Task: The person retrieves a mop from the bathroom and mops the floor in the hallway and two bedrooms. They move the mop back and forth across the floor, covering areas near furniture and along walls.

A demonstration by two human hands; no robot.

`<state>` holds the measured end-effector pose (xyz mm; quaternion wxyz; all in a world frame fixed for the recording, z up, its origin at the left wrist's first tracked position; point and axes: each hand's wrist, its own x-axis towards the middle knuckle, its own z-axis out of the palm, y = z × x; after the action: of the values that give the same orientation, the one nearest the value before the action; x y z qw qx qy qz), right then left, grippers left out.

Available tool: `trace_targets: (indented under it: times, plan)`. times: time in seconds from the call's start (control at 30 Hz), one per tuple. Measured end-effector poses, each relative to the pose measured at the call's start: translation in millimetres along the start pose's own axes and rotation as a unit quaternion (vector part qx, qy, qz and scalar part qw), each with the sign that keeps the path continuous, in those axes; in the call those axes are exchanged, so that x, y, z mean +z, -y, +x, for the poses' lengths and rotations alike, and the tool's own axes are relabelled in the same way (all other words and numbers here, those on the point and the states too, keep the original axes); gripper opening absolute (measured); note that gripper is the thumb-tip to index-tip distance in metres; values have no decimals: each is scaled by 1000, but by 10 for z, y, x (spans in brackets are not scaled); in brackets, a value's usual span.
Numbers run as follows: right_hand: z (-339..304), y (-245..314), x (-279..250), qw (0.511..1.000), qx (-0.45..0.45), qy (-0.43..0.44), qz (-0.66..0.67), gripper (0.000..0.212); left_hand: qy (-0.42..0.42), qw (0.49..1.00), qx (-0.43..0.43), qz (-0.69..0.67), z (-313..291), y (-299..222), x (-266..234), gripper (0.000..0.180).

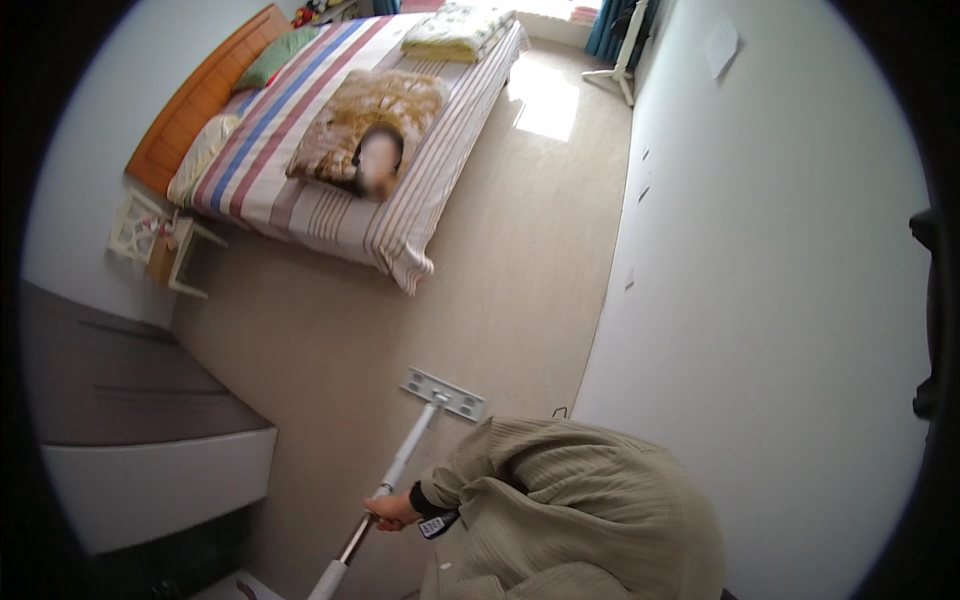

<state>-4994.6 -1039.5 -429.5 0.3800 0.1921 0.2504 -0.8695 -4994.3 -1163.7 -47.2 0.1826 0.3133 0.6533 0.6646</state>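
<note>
A flat mop with a white and metal pole slants up from the bottom edge. Its grey rectangular head rests on the beige floor. Around the pole, below its white upper sleeve, my right hand is closed. That arm comes in from the lower right in a loose olive-grey sleeve, with a dark cuff and a tag-like piece with dark markings at the wrist. My left hand is out of the picture.
A bed with striped bedding, a wooden headboard, pillows and folded blankets stands ahead. A small white stand is beside it. A grey-topped white piece of furniture lies left, a white wall right, and a white rack far off.
</note>
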Motion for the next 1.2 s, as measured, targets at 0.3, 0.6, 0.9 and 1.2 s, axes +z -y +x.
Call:
trace_targets:
  times: [0.3, 0.6, 0.9, 1.2]
  plan:
    - [-580, 187, 85, 985, -21, -3, 171, 40, 115, 980, 136, -84, 214, 15, 275, 43]
    - [-1692, 254, -1765, 920, -108, -300, 228, 37, 155, 955, 72, -241, 737, 1414, 884, 62]
    - [-899, 234, -1619, 923, -40, -376, 75, 28, 104, 973, 20, -205, 311, 1756, -8, 17]
    - [1693, -782, 987, 967, 113, -184, -132, 40, -326, 942, 50, 60, -1934, 600, -2281, 19]
